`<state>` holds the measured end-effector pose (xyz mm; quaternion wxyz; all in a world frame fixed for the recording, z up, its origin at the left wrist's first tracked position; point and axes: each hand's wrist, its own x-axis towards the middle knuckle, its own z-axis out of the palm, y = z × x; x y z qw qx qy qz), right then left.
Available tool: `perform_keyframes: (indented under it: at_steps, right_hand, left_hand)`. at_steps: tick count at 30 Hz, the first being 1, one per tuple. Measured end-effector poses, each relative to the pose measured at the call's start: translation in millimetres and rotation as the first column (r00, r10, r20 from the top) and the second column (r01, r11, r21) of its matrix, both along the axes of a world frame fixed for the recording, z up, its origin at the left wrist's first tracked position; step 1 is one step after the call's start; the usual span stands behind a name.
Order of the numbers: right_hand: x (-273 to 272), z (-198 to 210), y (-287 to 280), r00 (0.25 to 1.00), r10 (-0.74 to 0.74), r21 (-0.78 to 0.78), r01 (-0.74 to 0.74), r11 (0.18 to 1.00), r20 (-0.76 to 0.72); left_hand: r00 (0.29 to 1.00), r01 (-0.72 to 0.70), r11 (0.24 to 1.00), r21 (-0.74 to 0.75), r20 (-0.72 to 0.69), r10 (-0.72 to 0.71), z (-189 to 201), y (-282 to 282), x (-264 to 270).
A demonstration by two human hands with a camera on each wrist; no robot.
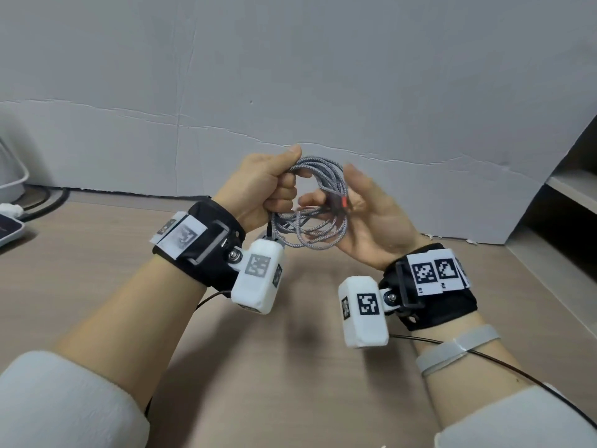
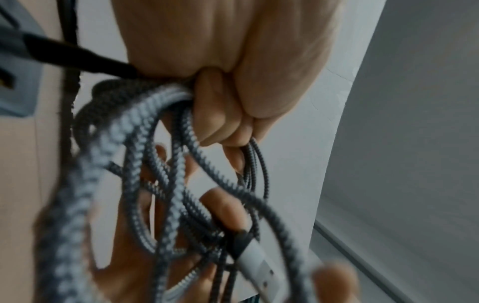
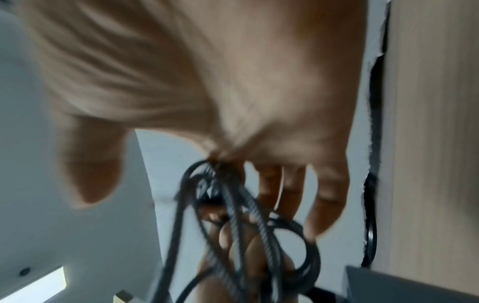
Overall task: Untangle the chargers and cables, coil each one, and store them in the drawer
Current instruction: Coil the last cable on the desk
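A grey braided cable (image 1: pixel 316 234) is gathered in several loops, held in the air above the desk. My left hand (image 1: pixel 268 185) grips the top of the coil in a fist, thumb on top. The left wrist view shows its curled fingers (image 2: pixel 220 114) round the strands (image 2: pixel 122 123) and a black plug end (image 2: pixel 64 51) sticking out of the fist. My right hand (image 1: pixel 361 215) stands beside the coil, palm toward it, fingers straight and reaching among the loops (image 3: pixel 261 229). A red-tipped connector (image 1: pixel 343 202) lies against that palm. A silver USB plug (image 2: pixel 259 264) hangs near its fingers.
A wooden desk (image 1: pixel 290 383) lies below, with a grey wall behind. An open shelf unit (image 1: pixel 568 189) stands at the right. A white appliance (image 1: pixel 9 169), a black cord (image 1: pixel 48 202) and a flat device (image 1: pixel 6 227) are at the far left. No drawer is in view.
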<state>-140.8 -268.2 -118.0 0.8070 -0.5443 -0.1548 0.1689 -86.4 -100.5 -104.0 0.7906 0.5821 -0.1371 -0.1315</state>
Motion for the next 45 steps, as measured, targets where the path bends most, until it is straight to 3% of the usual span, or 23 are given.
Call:
perform_keyframes:
  at_steps: [3, 7, 9, 11, 13, 14, 15, 17, 19, 24, 28, 32, 35, 38, 41, 43, 45]
  right_hand:
    - [1.3, -1.4, 14.0, 0.965, -0.261, -0.069, 0.259, 0.963, -0.020]
    - [-0.3, 1.5, 19.8, 0.935, -0.352, -0.076, 0.354, 0.932, 0.036]
    - [-0.3, 3.4, 17.7, 0.869, -0.492, -0.156, 0.493, 0.856, 0.049]
    - [-3.2, 6.5, 14.9, 0.753, -0.624, -0.395, 0.649, 0.650, 0.210]
    - [-8.3, 10.4, 14.1, 0.671, -0.575, -0.609, 0.716, 0.341, 0.468]
    - [-11.1, 12.9, 14.8, 0.666, -0.512, -0.664, 0.713, 0.226, 0.542]
    - [-13.5, 14.7, 16.2, 0.678, -0.464, -0.695, 0.699, 0.166, 0.571]
    - [-15.9, 15.9, 18.5, 0.716, -0.405, -0.738, 0.662, 0.134, 0.569]
    - [-17.4, 16.5, 18.2, 0.771, -0.359, -0.771, 0.610, 0.182, 0.526]
    - [-20.7, 15.7, 17.0, 0.928, -0.290, -0.676, 0.370, 0.637, 0.234]
    - [-23.1, 14.4, 16.9, 0.975, -0.175, -0.536, 0.220, 0.815, 0.135]
    - [-28.0, 2.8, 14.5, 0.993, -0.058, -0.495, 0.101, 0.863, 0.101]
    - [-27.7, -8.1, 9.9, 0.983, -0.051, -0.568, 0.143, 0.810, 0.174]
    - [-26.3, -6.0, -1.0, 0.953, -0.150, -0.585, 0.281, 0.761, 0.263]
    - [-23.9, 0.0, -7.7, 0.865, -0.286, -0.493, 0.476, 0.728, 0.413]
    - [-24.0, 2.7, -7.3, 0.821, -0.366, -0.366, 0.535, 0.762, 0.438]
    - [-25.1, 3.8, -7.4, 0.825, -0.424, -0.193, 0.516, 0.835, 0.374]
  left_hand:
    - [0.998, 0.012, 1.000, 0.016, 0.063, -0.013, 0.8, 1.1, -1.4]
    - [0.985, -0.011, 0.998, 0.055, 0.174, 0.001, 9.1, 7.7, -4.0]
    - [0.974, -0.029, 0.997, 0.075, 0.225, 0.011, 13.7, 12.3, -5.4]
    - [0.961, -0.059, 0.993, 0.103, 0.275, 0.029, 17.7, 14.5, -8.1]
    - [0.939, -0.108, 0.983, 0.148, 0.341, 0.052, 18.9, 13.7, -11.2]
    - [0.922, -0.141, 0.975, 0.169, 0.382, 0.067, 18.2, 12.0, -12.1]
    - [0.899, -0.181, 0.964, 0.195, 0.430, 0.082, 17.0, 9.6, -12.9]
    - [0.840, -0.270, 0.926, 0.263, 0.535, 0.093, 13.4, 3.8, -13.9]
    - [0.788, -0.332, 0.891, 0.309, 0.610, 0.082, 9.9, -0.2, -12.9]
    - [0.804, -0.347, 0.910, 0.228, 0.572, 0.162, 2.3, 4.2, -2.0]
    - [0.765, -0.430, 0.887, 0.171, 0.590, 0.257, -5.6, 9.1, 8.1]
    - [0.778, -0.424, 0.900, 0.101, 0.550, 0.305, -12.2, 16.2, 13.7]
    - [0.855, -0.331, 0.943, -0.030, 0.414, 0.313, -4.1, 14.2, 9.6]
    - [0.935, -0.167, 0.977, -0.132, 0.295, 0.199, 16.5, 10.5, -1.6]
    - [0.971, 0.024, 0.984, -0.179, 0.238, 0.019, 42.3, 6.8, -11.3]
    - [0.974, 0.139, 0.969, -0.204, 0.205, -0.096, 57.3, 0.6, -18.1]
    - [0.966, 0.235, 0.943, -0.236, 0.163, -0.200, 67.9, -8.4, -25.0]
